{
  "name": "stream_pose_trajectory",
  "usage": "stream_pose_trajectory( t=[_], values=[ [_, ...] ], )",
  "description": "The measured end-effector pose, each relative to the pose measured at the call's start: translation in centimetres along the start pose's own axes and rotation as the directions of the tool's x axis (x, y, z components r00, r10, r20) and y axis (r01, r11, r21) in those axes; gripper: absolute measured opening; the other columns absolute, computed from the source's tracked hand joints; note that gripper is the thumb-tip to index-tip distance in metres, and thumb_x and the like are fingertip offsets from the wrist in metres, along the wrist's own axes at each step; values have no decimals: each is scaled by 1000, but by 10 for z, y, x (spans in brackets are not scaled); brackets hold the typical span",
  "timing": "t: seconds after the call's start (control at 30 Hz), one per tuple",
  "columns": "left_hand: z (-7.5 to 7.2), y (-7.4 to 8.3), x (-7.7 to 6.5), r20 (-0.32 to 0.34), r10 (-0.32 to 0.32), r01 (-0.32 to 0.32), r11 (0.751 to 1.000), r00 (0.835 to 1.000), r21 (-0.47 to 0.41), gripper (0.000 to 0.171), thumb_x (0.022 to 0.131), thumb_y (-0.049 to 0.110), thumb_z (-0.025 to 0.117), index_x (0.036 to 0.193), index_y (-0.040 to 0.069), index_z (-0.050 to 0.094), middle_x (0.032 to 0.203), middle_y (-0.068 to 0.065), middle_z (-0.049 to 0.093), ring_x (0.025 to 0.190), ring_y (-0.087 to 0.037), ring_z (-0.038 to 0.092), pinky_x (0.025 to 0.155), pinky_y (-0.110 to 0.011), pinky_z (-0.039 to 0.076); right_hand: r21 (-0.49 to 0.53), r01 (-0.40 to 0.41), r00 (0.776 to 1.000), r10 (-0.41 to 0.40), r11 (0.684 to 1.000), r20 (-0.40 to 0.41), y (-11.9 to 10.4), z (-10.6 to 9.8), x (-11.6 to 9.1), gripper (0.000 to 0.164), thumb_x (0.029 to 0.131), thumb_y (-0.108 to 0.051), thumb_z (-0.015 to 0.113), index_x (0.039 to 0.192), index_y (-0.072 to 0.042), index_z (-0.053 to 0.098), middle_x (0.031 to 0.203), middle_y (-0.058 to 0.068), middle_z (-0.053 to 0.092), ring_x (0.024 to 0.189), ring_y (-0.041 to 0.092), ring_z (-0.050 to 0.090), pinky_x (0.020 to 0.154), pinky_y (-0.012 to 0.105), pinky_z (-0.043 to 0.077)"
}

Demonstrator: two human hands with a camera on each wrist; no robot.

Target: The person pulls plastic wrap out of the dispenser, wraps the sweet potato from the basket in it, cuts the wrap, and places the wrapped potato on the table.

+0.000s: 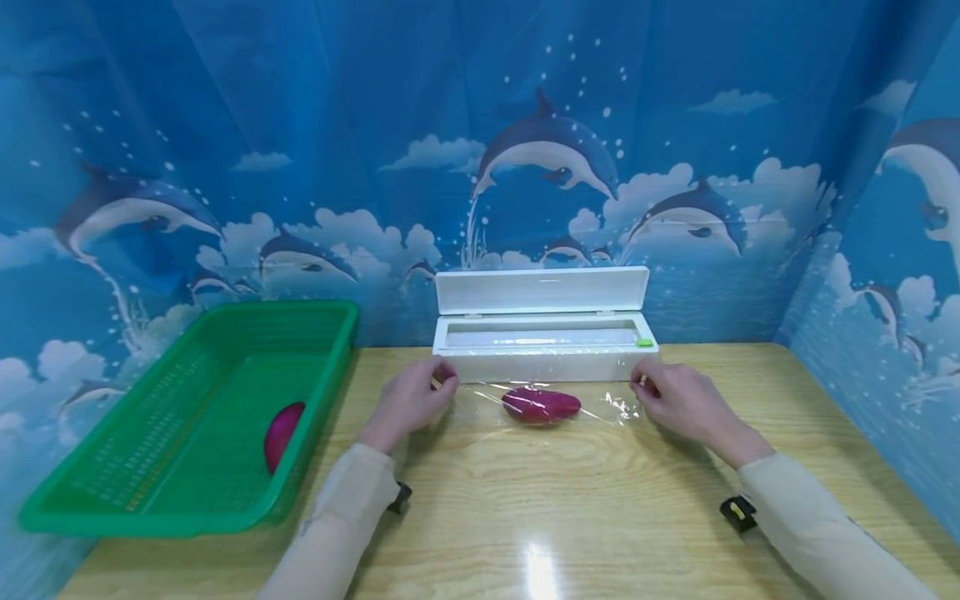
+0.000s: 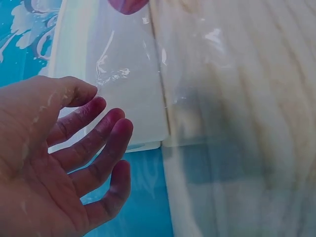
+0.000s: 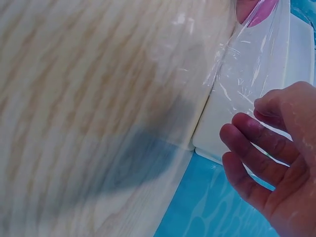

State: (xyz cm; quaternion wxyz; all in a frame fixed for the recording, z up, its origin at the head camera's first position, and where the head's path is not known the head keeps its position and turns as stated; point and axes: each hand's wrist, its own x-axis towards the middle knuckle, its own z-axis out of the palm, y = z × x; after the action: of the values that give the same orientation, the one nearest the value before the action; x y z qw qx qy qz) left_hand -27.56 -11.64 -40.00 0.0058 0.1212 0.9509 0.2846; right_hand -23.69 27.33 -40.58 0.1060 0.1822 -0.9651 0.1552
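A sheet of cling film stretches out from the front of a white wrap dispenser box, whose lid is raised. Beneath the clear film lies a long, tapered purple-red vegetable, on the table just in front of the box. My left hand pinches the film's left edge between thumb and forefinger, by the box's left front corner. On the opposite side, my right hand pinches the right edge. In both wrist views the other fingers are loosely curled.
A green plastic basket stands on the left, with another purple-red vegetable against its right wall. The wooden table meets a blue dolphin-print backdrop behind the box. A small lime-green piece sits at the box's right end.
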Motion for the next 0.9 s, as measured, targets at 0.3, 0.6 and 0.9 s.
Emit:
stream_pose_trajectory(
  t=[0.3, 0.6, 0.9],
  values=[
    [-8, 3, -1, -6, -25, 25, 999, 1000, -41, 18, 99, 29, 64, 111, 16, 70, 106, -3, 72, 94, -18, 67, 86, -37, 59, 1, -4, 1000, 4, 1000, -4, -1, -2, -5, 7, 91, -7, 69, 98, -7, 70, 72, -3, 67, 60, 4, 53, 54, 23, 46],
    [-8, 15, -8, 2, 95, -94, 990, 995, -104, 15, 101, 25, 64, 111, 15, 70, 104, 0, 72, 91, -14, 67, 83, -33, 59, -40, 188, 978, -191, 981, -85, -35, 8, -14, 16, 86, -11, 79, 102, -11, 73, 89, -3, 72, 76, 9, 66, 66, 27, 58],
    [16, 42, -16, 195, 321, -311, 947, 927, -82, 31, 100, 23, 65, 129, 13, 67, 120, -2, 71, 108, -17, 66, 95, -36, 57, -55, 340, 938, -343, 939, -49, -55, 24, 2, 57, 79, -22, 88, 131, -9, 67, 129, 10, 69, 118, 27, 67, 98, 45, 58]
  ],
)
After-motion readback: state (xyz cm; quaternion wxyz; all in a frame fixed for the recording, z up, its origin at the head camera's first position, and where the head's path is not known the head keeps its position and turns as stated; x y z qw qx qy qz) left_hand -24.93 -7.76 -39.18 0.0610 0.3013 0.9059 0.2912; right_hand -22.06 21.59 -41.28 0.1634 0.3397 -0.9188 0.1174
